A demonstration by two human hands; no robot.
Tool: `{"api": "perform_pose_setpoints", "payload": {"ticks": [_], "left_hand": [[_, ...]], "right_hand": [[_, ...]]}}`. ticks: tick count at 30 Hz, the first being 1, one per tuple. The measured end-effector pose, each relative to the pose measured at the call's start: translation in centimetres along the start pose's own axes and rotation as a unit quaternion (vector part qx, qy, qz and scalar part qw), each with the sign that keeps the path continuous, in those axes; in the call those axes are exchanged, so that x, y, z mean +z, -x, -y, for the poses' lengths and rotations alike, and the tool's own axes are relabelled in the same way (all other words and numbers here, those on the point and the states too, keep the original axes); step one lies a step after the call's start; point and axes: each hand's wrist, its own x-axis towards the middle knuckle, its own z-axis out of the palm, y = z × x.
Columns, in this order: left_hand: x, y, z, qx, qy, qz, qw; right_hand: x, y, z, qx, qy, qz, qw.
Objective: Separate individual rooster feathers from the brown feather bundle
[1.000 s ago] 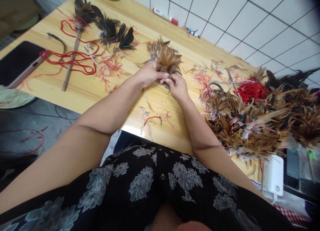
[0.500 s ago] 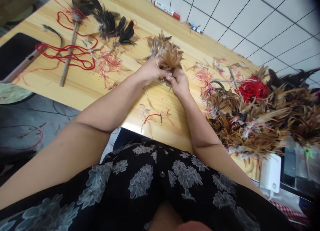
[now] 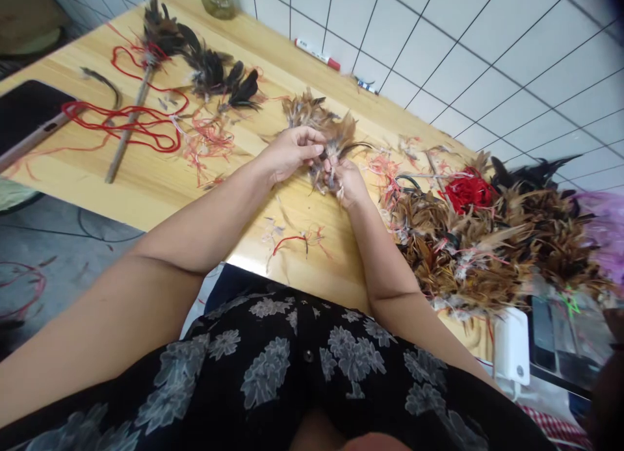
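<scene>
Both hands meet over the middle of a wooden table (image 3: 160,184). My left hand (image 3: 291,153) is curled, its fingertips pinching the base of a bunch of brown feathers (image 3: 336,139). My right hand (image 3: 347,182) grips the same bunch from below, with pale feather stubs showing between the fingers. More brown feathers (image 3: 305,110) lie just behind the hands. To the right a big heap of brown and dark feathers (image 3: 487,243) spreads over the table, with a wad of red thread (image 3: 467,191) on it.
A stick with black feathers (image 3: 146,54) and looped red string (image 3: 127,116) lie at the back left. Thread scraps (image 3: 292,236) litter the front edge. A red-capped marker (image 3: 316,53) lies by the tiled wall. A white charger (image 3: 511,347) sits at right, a dark phone (image 3: 29,116) at left.
The hands have turned the feather bunch: its fan, upright before, now leans right, and pale stubs show at my right hand. The view has shifted slightly.
</scene>
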Motion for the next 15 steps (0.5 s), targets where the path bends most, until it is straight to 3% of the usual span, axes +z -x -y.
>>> {"api": "perform_pose_setpoints", "payload": {"ticks": [5, 11, 15], "left_hand": [[0.1, -0.1, 0.2, 0.018, -0.044, -0.037, 0.998], [1.2, 1.1, 0.2, -0.001, -0.115, 0.050, 0.992], [1.9, 1.1, 1.3, 0.008, -0.143, 0.062, 0.988]], "right_hand": [[0.1, 0.4, 0.9, 0.049, -0.072, -0.044, 0.995], [-0.6, -0.3, 0.3, 0.021, -0.073, -0.054, 0.996], [-1.3, -1.2, -0.8, -0.024, -0.029, -0.033, 0.999]]}}
